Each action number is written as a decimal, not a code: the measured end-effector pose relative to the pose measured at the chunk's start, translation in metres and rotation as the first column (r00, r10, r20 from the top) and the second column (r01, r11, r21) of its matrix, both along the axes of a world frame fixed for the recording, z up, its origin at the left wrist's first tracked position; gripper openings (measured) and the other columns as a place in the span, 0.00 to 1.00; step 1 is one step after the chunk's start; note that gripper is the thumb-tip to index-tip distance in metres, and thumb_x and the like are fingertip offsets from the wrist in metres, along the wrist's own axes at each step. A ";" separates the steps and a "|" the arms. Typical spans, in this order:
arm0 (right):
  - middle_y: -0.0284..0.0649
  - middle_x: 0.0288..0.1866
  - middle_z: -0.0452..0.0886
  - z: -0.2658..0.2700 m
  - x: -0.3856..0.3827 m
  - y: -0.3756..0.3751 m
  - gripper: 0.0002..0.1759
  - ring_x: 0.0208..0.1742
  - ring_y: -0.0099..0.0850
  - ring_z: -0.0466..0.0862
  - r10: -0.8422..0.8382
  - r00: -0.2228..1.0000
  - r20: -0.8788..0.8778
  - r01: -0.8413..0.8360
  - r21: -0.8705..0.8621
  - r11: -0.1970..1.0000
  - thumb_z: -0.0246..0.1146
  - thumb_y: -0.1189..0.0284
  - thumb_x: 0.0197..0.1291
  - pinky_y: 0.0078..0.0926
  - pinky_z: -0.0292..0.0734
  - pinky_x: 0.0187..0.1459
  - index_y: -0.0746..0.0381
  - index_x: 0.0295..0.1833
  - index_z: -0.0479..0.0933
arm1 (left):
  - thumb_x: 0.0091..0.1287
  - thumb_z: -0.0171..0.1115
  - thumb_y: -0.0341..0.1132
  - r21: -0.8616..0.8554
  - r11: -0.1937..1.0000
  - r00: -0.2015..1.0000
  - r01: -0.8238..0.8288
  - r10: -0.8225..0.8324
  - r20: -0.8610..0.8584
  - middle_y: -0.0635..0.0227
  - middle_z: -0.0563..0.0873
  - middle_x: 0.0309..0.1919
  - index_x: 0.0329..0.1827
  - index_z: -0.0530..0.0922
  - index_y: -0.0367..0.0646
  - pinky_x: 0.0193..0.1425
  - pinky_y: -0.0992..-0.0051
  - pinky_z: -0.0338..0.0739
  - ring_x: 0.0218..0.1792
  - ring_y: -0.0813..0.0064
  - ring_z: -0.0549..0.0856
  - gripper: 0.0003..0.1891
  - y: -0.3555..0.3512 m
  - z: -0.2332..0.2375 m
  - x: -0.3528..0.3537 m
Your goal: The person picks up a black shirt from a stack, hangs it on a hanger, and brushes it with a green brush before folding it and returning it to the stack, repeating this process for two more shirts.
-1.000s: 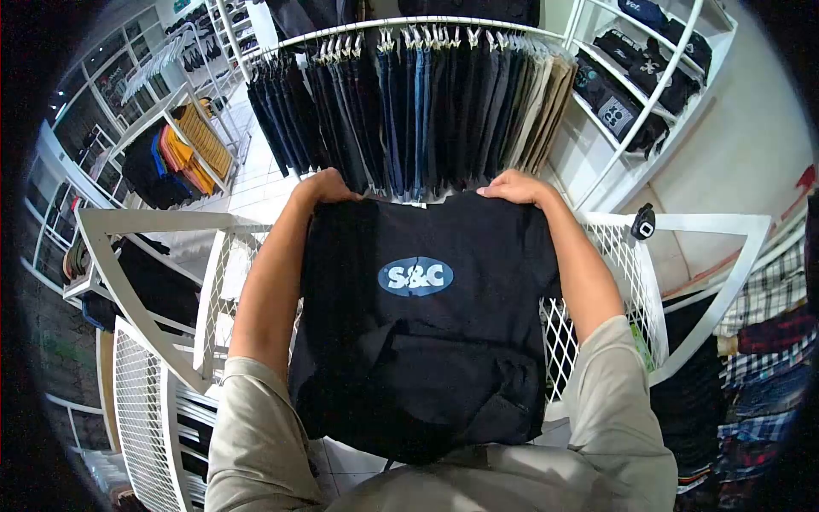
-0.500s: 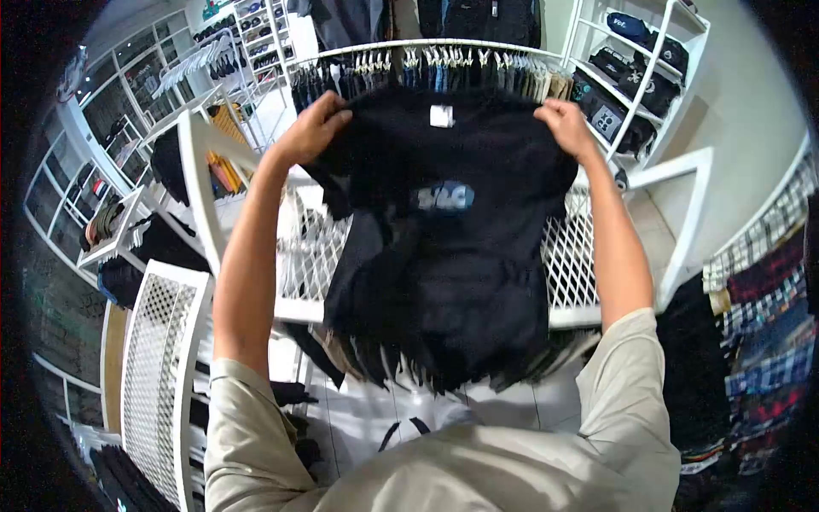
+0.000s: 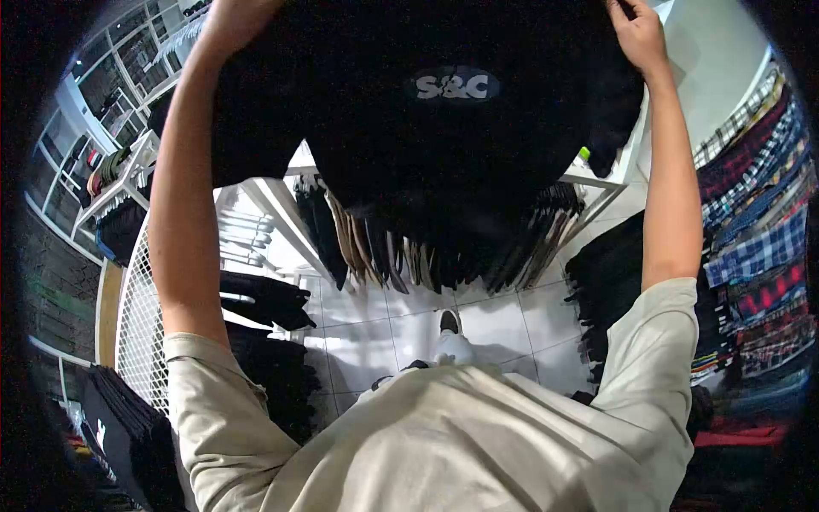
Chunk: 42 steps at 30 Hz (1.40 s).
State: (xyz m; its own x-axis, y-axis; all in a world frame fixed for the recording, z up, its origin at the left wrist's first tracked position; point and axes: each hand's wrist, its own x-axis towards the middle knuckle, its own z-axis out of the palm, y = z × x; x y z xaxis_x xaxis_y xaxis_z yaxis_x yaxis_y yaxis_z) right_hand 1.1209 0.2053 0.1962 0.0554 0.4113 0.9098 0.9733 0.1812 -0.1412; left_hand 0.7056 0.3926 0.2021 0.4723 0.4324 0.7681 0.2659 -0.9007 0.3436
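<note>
A black T-shirt [image 3: 409, 136] with an oval "S&C" print on its chest is spread wide in front of me, filling the upper middle of the head view. My left hand [image 3: 243, 19] is closed at its upper left, with the fingertips cut off by the top edge. At the upper right, my right hand [image 3: 638, 34] pinches the shirt near the other shoulder. The collar lies out of view above. Below the shirt's hem, several hanging trousers [image 3: 401, 256] show in dark and beige tones.
Plaid shirts [image 3: 759, 256] hang along the right. A white mesh panel [image 3: 141, 316] stands at the left, near dark folded clothes [image 3: 119, 418]. Black garments [image 3: 264, 299] hang low beside my left arm. White floor tiles [image 3: 358, 341] lie below, with my shoe [image 3: 450, 321] on them.
The T-shirt and both hands have shifted up in view and look larger, with the hands farther apart. The view now tilts lower, showing more floor; the shirt's collar has left the frame.
</note>
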 end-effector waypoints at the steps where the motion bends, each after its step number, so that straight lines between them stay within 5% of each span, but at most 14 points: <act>1: 0.47 0.39 0.89 0.000 -0.005 -0.006 0.09 0.41 0.31 0.87 0.001 1.000 0.002 -0.001 0.001 1.000 0.63 0.74 0.69 0.30 0.80 0.48 0.69 0.47 0.83 | 0.69 0.74 0.40 0.005 1.000 1.000 0.009 -0.009 -0.026 0.72 0.91 0.30 0.47 0.89 0.36 0.37 0.74 0.80 0.32 0.85 0.82 0.14 -0.005 0.006 -0.006; 4: 0.47 0.43 0.90 -0.011 -0.019 -0.018 0.08 0.44 0.37 0.87 -0.033 0.993 0.115 0.015 0.150 0.989 0.62 0.75 0.70 0.30 0.80 0.50 0.65 0.48 0.85 | 0.73 0.68 0.46 0.055 0.998 0.990 -0.043 0.050 -0.135 0.66 0.92 0.40 0.55 0.87 0.40 0.48 0.75 0.81 0.40 0.79 0.86 0.18 0.035 -0.007 -0.034; 5: 0.45 0.52 0.90 -0.029 0.013 -0.009 0.17 0.52 0.30 0.89 -0.143 0.983 0.115 0.135 0.071 0.988 0.66 0.64 0.72 0.27 0.79 0.56 0.63 0.57 0.84 | 0.70 0.70 0.50 0.155 0.988 0.983 -0.003 0.032 -0.182 0.67 0.91 0.35 0.50 0.88 0.37 0.44 0.75 0.81 0.36 0.78 0.87 0.22 0.035 -0.014 -0.036; 9: 0.47 0.48 0.90 -0.056 -0.010 -0.032 0.14 0.50 0.32 0.90 -0.163 0.968 0.191 0.161 0.028 0.987 0.66 0.67 0.70 0.28 0.80 0.52 0.63 0.55 0.85 | 0.51 0.80 0.64 -0.056 0.991 0.904 -0.125 0.091 -0.417 0.63 0.89 0.26 0.43 0.88 0.34 0.37 0.69 0.86 0.26 0.69 0.89 0.36 0.015 -0.049 -0.050; 11: 0.48 0.44 0.89 -0.063 -0.015 -0.038 0.14 0.46 0.47 0.90 -0.107 0.991 0.076 0.101 0.076 0.992 0.66 0.62 0.71 0.33 0.82 0.46 0.60 0.52 0.85 | 0.50 0.82 0.62 -0.123 0.989 0.876 -0.081 0.012 -0.483 0.62 0.89 0.27 0.39 0.88 0.35 0.37 0.69 0.87 0.27 0.68 0.90 0.34 -0.006 -0.058 -0.056; 17: 0.49 0.42 0.88 -0.073 -0.032 -0.078 0.14 0.43 0.44 0.90 -0.074 0.997 0.000 0.074 -0.018 0.997 0.67 0.63 0.70 0.32 0.81 0.46 0.62 0.50 0.85 | 0.57 0.80 0.45 -0.133 0.954 0.523 -0.268 0.028 -0.852 0.52 0.91 0.32 0.43 0.89 0.35 0.47 0.63 0.84 0.36 0.60 0.90 0.21 0.030 -0.157 -0.054; 23: 0.44 0.38 0.87 -0.098 -0.039 -0.151 0.13 0.39 0.25 0.84 -0.186 0.968 -0.167 0.141 -0.249 0.958 0.66 0.66 0.71 0.27 0.78 0.45 0.66 0.49 0.83 | 0.68 0.64 0.41 0.081 0.963 0.694 -0.256 0.241 -0.678 0.48 0.90 0.41 0.49 0.89 0.44 0.52 0.55 0.83 0.44 0.48 0.90 0.14 0.027 -0.205 -0.032; 27: 0.31 0.33 0.83 -0.122 -0.061 -0.219 0.13 0.40 0.19 0.77 -0.042 0.905 -0.423 -0.125 -0.359 0.925 0.64 0.68 0.72 0.21 0.74 0.45 0.69 0.47 0.82 | 0.69 0.56 0.32 0.085 0.892 0.828 -0.444 0.445 -0.342 0.47 0.89 0.40 0.60 0.85 0.50 0.50 0.54 0.83 0.44 0.47 0.89 0.18 0.003 -0.184 -0.007; 29: 0.29 0.33 0.81 -0.144 -0.068 -0.258 0.12 0.38 0.18 0.77 -0.164 0.834 -0.527 -0.249 -0.625 0.740 0.67 0.68 0.70 0.21 0.75 0.42 0.69 0.47 0.82 | 0.74 0.56 0.31 -0.224 0.932 0.951 -0.285 0.247 -0.184 0.52 0.91 0.43 0.64 0.84 0.49 0.49 0.60 0.85 0.43 0.53 0.91 0.18 -0.018 -0.164 0.001; 30: 0.30 0.34 0.82 -0.151 -0.071 -0.261 0.12 0.37 0.18 0.78 0.016 0.733 -0.680 -0.590 -0.624 0.512 0.68 0.69 0.69 0.20 0.75 0.41 0.68 0.48 0.83 | 0.76 0.56 0.32 -0.352 0.936 1.000 -0.004 0.006 0.005 0.57 0.91 0.47 0.65 0.83 0.47 0.51 0.64 0.85 0.45 0.60 0.91 0.18 -0.013 -0.170 0.006; 31: 0.30 0.35 0.82 -0.158 -0.073 -0.260 0.13 0.37 0.18 0.79 0.128 0.553 -0.823 -0.828 -0.526 0.194 0.70 0.69 0.68 0.20 0.76 0.39 0.68 0.50 0.83 | 0.78 0.56 0.32 -0.414 0.862 0.952 0.292 -0.219 0.214 0.62 0.91 0.51 0.67 0.82 0.46 0.53 0.68 0.85 0.48 0.67 0.90 0.17 -0.015 -0.168 0.012; 33: 0.33 0.39 0.83 -0.180 -0.091 -0.234 0.18 0.36 0.19 0.80 0.070 0.355 -0.932 -0.934 -0.351 0.067 0.74 0.67 0.65 0.20 0.76 0.37 0.69 0.53 0.83 | 0.79 0.59 0.37 -0.536 0.638 0.833 0.553 -0.428 0.350 0.65 0.86 0.60 0.69 0.80 0.44 0.65 0.72 0.80 0.58 0.76 0.85 0.19 -0.031 -0.166 0.016; 39: 0.36 0.50 0.79 -0.259 -0.169 -0.076 0.33 0.51 0.24 0.80 0.259 0.407 -0.876 -0.632 -0.066 0.772 0.73 0.64 0.66 0.27 0.79 0.54 0.67 0.70 0.71 | 0.78 0.59 0.35 -0.637 0.263 0.650 0.724 -0.571 0.502 0.65 0.83 0.65 0.72 0.77 0.40 0.69 0.74 0.77 0.61 0.75 0.84 0.21 -0.109 -0.144 0.023; 42: 0.28 0.44 0.81 -0.256 -0.210 -0.033 0.22 0.40 0.21 0.81 0.315 -0.135 -0.939 -0.567 0.334 0.753 0.72 0.67 0.68 0.25 0.78 0.42 0.57 0.64 0.77 | 0.76 0.59 0.32 -0.633 0.093 0.559 0.769 -0.579 0.594 0.62 0.79 0.70 0.74 0.74 0.36 0.73 0.74 0.74 0.67 0.73 0.80 0.24 -0.121 -0.136 0.009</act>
State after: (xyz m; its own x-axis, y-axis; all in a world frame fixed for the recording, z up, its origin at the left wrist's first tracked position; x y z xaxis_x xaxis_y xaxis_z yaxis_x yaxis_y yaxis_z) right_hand 0.9108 0.1722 -0.0602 0.4983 0.8529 0.1558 -0.3486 0.3616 -0.8647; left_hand 0.7142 0.2713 0.0663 0.8353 0.3892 0.3883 -0.4368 0.0410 0.8986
